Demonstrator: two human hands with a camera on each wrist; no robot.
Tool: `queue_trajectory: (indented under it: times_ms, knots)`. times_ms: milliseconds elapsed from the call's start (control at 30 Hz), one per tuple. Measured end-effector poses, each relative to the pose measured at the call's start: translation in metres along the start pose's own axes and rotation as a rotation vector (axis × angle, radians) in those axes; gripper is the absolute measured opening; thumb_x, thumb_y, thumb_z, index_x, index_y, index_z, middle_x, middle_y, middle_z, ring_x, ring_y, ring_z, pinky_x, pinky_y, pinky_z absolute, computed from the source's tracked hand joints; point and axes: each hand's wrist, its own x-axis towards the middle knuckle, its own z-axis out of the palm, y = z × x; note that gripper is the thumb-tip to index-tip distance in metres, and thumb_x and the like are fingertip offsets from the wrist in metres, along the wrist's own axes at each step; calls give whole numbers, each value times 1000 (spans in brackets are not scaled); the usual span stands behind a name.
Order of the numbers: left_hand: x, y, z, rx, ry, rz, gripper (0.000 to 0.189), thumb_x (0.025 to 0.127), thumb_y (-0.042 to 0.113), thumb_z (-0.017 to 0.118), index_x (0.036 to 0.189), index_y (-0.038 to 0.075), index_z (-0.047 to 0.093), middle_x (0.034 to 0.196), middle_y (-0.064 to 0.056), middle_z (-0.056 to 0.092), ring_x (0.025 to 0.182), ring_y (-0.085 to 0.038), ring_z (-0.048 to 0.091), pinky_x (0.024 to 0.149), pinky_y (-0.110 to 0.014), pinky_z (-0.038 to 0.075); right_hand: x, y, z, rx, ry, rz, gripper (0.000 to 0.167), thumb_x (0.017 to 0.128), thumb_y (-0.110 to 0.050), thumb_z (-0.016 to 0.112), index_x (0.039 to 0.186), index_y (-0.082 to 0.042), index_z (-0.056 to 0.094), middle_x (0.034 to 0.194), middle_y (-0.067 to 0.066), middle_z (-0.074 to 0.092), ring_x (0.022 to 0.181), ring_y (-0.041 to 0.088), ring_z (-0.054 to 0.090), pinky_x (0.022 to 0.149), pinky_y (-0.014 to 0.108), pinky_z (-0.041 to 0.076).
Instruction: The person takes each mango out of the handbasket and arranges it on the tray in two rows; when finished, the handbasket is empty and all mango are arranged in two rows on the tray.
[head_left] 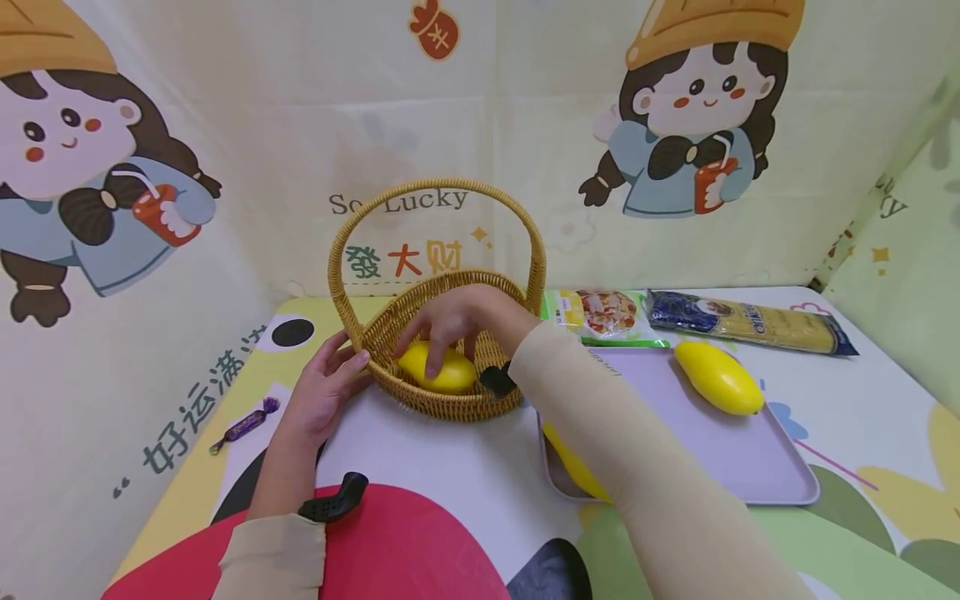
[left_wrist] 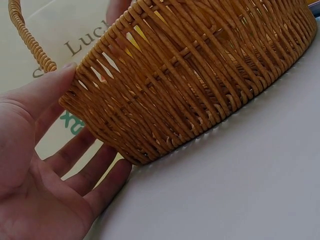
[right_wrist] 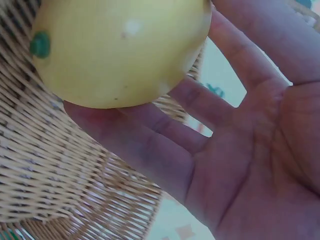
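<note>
A wicker basket (head_left: 450, 407) with a tall arched handle stands at the back of the table. My right hand (head_left: 468, 321) reaches over its rim and holds a yellow mango (head_left: 450, 372) inside it. In the right wrist view, fingers curve round the mango (right_wrist: 125, 55), whose green stem spot faces left. My left hand (head_left: 318, 392) holds the basket's left side. In the left wrist view, the left thumb lies at the basket rim and the other fingers reach along the outside of the wicker wall (left_wrist: 175, 85).
A lilac tray (head_left: 750, 467) at right bears one mango (head_left: 717, 377) and another yellow fruit (head_left: 573, 467), partly hidden by my right sleeve. Behind it lie a green-edged food packet (head_left: 603, 315) and a long noodle packet (head_left: 750, 321). A purple wrapped candy (head_left: 246, 425) lies at left.
</note>
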Motion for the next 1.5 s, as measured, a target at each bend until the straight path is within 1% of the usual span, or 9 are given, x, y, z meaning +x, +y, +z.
queue_trajectory:
  times_ms: [133, 300, 433, 667, 833, 933, 1133, 1333, 1500]
  knots:
    - [0, 0, 1, 12, -3, 10, 72, 105, 32, 62, 165, 30, 24, 165, -9, 34, 139, -21, 48, 121, -40, 41, -14, 2, -7, 6, 75, -51, 60, 88, -20, 82, 140, -40, 63, 157, 0, 42, 130, 28, 54, 86, 38, 64]
    - [-2, 0, 2, 25, -6, 18, 71, 105, 30, 61, 166, 29, 24, 165, -11, 34, 139, -21, 48, 117, -35, 45, -31, 2, -11, 18, 138, -100, 61, 89, -21, 82, 142, -40, 61, 165, 3, 36, 134, 27, 52, 84, 39, 64]
    - [-2, 0, 1, 33, -1, 14, 70, 105, 30, 61, 165, 30, 25, 164, -11, 34, 135, -17, 51, 113, -30, 49, -43, 2, -12, 12, 163, -117, 60, 89, -23, 82, 142, -42, 61, 165, 1, 36, 134, 25, 50, 85, 38, 64]
    - [-4, -1, 0, 32, -6, 16, 72, 106, 30, 61, 166, 28, 23, 165, -11, 32, 137, -18, 50, 114, -32, 48, -63, 1, -14, -30, 211, -143, 60, 89, -25, 82, 142, -43, 60, 161, -3, 40, 126, 23, 53, 82, 37, 64]
    - [-4, -2, -1, 20, -9, 31, 72, 105, 29, 61, 166, 25, 23, 163, -13, 34, 129, -12, 56, 106, -25, 53, -77, 5, -13, -57, 244, -144, 59, 89, -27, 82, 142, -43, 61, 157, -3, 43, 124, 24, 54, 81, 36, 64]
    - [-4, -2, -1, 16, -15, 42, 72, 106, 27, 61, 166, 23, 23, 162, -14, 34, 126, -10, 57, 104, -24, 54, -86, 9, -14, -61, 258, -153, 59, 89, -26, 81, 142, -43, 61, 155, -4, 44, 125, 23, 52, 82, 35, 63]
    - [-4, -3, 1, 24, -14, 37, 70, 107, 25, 59, 166, 25, 22, 165, -14, 31, 134, -15, 52, 104, -22, 53, -106, 13, -14, -84, 275, -162, 60, 89, -26, 81, 142, -43, 60, 152, -6, 47, 126, 21, 49, 81, 34, 61]
    - [-4, -3, 2, 21, -14, 34, 72, 105, 30, 62, 166, 27, 23, 165, -13, 32, 135, -16, 51, 105, -22, 53, -130, 19, -11, -52, 279, -158, 61, 90, -23, 81, 143, -44, 59, 152, -7, 47, 122, 22, 55, 80, 37, 62]
    - [-6, 0, 1, 37, -17, 26, 73, 105, 32, 61, 166, 28, 22, 165, -12, 31, 137, -17, 49, 106, -23, 52, -148, 31, -6, -12, 255, -158, 63, 89, -22, 82, 144, -42, 59, 151, -4, 49, 117, 28, 62, 86, 38, 63]
